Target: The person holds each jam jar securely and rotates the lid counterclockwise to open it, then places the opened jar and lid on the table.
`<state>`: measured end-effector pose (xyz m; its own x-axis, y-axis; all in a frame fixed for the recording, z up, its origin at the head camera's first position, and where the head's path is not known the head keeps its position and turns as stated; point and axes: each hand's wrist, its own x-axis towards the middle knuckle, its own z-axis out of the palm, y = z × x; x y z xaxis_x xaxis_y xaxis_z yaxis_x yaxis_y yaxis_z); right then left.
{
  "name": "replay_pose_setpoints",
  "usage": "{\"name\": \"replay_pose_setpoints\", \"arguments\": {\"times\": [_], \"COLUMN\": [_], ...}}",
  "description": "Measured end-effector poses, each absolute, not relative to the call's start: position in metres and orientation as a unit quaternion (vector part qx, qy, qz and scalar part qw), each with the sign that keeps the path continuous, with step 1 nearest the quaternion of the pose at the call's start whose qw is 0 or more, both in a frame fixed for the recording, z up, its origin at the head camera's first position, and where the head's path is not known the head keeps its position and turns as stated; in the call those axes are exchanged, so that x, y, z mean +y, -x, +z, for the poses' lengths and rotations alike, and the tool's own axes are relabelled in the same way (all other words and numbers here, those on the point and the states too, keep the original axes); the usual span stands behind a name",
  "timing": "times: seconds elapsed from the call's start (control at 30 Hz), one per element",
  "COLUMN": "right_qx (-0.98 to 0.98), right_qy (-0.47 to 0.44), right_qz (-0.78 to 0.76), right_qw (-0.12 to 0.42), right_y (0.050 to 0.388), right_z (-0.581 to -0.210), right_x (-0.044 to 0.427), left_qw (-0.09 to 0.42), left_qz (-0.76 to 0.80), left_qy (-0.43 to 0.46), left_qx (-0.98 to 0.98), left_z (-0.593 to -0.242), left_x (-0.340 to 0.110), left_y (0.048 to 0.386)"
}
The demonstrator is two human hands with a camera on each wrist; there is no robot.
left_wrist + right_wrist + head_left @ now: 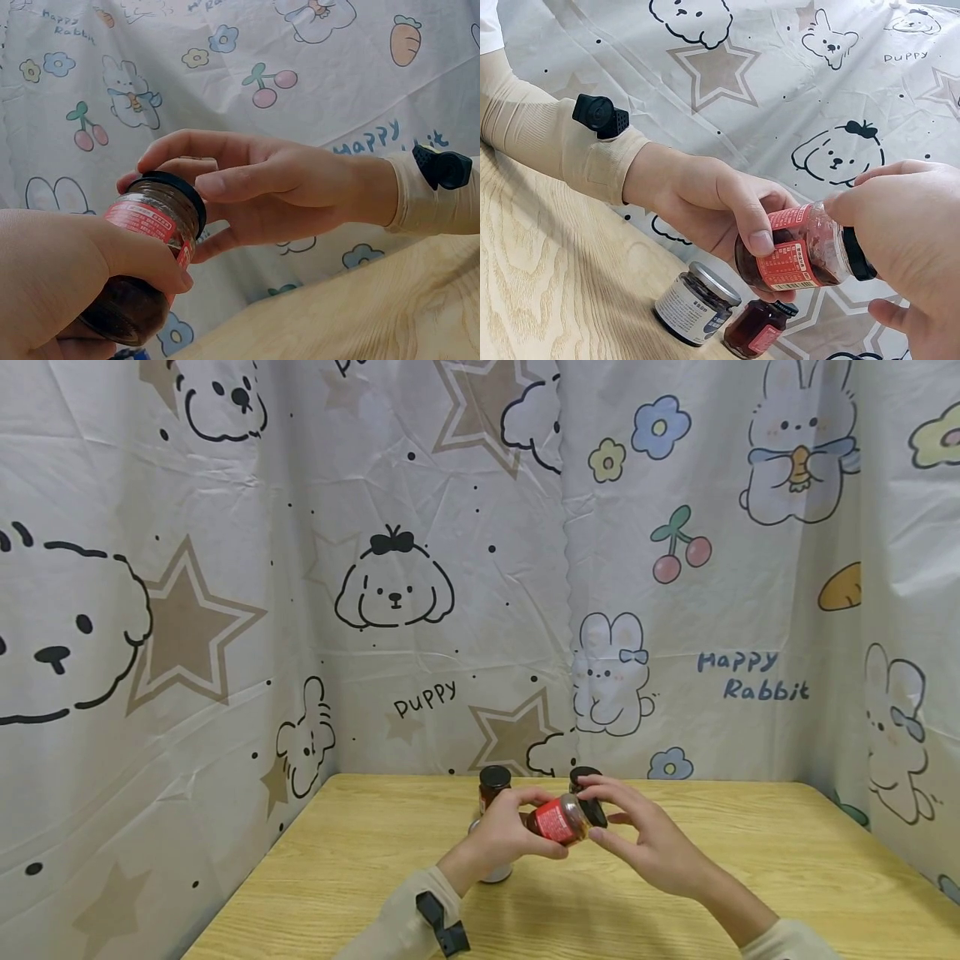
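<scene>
Jar in left hand, inside tabletop edges

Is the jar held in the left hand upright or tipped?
Tipped: the jar slants in the left hand, its black lid toward the right hand.

Glass jar, red label with white print and barcode; dark brown contents toward base, clearer glass at neck. Black lid on. Jar tilted, lid end raised, held in midair: left hand grips body, right hand's thumb and fingers around lid.
</scene>
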<state>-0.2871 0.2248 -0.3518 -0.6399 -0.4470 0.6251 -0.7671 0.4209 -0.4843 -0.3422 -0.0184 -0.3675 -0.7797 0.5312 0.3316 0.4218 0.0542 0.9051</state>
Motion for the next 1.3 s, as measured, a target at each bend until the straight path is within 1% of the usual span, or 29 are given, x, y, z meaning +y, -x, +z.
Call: {"name": "replay_pose_setpoints", "arguments": {"times": [0.43, 0.73, 0.93, 1.3], "right_qx": [-0.808, -0.796, -0.796, -0.795], "right_qy": [-0.379, -0.412, -0.41, -0.402], "right_qz": [0.411, 0.404, 0.409, 0.411], "right_qw": [0.186, 0.182, 0.177, 0.192], "right_y": [0.2882, 0.2876, 0.2865, 0.2851], "right_z": [-0.3505, -0.3488, -0.3477, -0.345], "right_x": [0.2276, 0.2288, 0.2302, 0.2309], "left_qw": [0.057, 0.051, 0.049, 0.053], "left_qz": [0.603, 0.601, 0.604, 0.614], "left_qy": [-0.323, -0.327, -0.33, -0.328], "left_qx": [0.727, 0.728, 0.724, 0.716], "left_z": [-0.3669, -0.3677, -0.3683, -0.3677], "left_x": [-0.018, -0.0173, -0.0174, -0.0174], "left_y": [0.3416, 0.3424, 0.3429, 0.3423]}}
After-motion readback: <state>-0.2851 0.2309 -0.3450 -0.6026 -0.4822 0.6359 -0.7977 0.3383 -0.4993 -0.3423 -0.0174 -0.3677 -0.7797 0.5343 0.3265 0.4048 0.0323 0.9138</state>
